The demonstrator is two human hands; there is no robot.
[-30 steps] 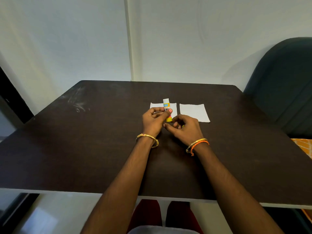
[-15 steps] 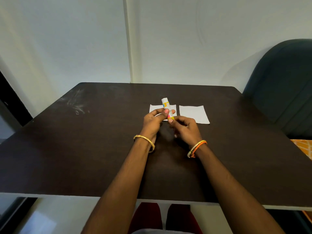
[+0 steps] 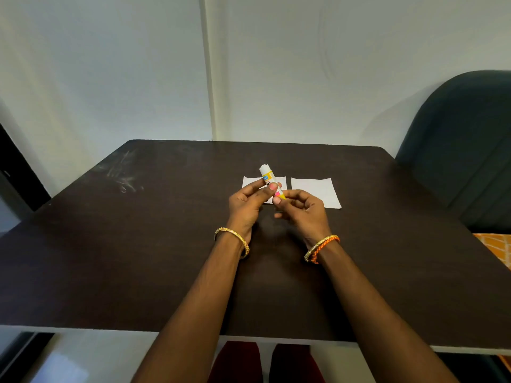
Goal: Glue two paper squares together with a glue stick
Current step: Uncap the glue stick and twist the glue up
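Nearest to the person, below the table's front edge, dark red knees show, and both bare forearms reach out over the dark table (image 3: 110, 258). A gold bangle (image 3: 235, 239) sits on the left wrist; a gold bangle and an orange braided band (image 3: 322, 247) sit on the right. Past the wrists, the left hand (image 3: 246, 205) and right hand (image 3: 304, 211) meet above the tabletop, both holding the glue stick (image 3: 269, 181). The left thumb and fingers pinch its middle, while the right fingertips pinch its lower yellow end. The stick is tilted, its white top leaning away and to the left. Behind the hands lie two white paper squares, side by side with a small gap: the left square (image 3: 250, 182) partly hidden by the left hand and the stick, the right square (image 3: 315, 190) flat and in plain sight. Farther right stands a dark chair (image 3: 456, 150), and beyond the table a pale wall (image 3: 276, 64).
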